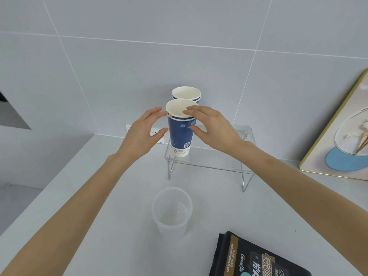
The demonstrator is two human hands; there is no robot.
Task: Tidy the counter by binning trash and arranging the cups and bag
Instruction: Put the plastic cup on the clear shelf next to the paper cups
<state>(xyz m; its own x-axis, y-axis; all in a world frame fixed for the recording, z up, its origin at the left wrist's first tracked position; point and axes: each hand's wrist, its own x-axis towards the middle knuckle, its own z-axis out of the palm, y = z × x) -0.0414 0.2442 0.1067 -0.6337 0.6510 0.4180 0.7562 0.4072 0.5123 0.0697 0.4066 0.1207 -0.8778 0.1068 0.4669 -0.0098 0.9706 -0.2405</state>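
A blue paper cup stack stands upright on the left end of a clear acrylic riser shelf. My left hand and my right hand flank its upper part, fingers spread, fingertips at the rim and wall. Whether they grip it or only touch it is unclear. A second blue paper cup stack stands just behind it against the wall. On the counter in front stands an empty translucent plastic cup. A black coffee bag lies at the bottom right edge.
A grey counter runs to a tiled wall with a white socket strip behind my left hand. A framed picture leans against the wall at the right. The counter's left edge drops off diagonally.
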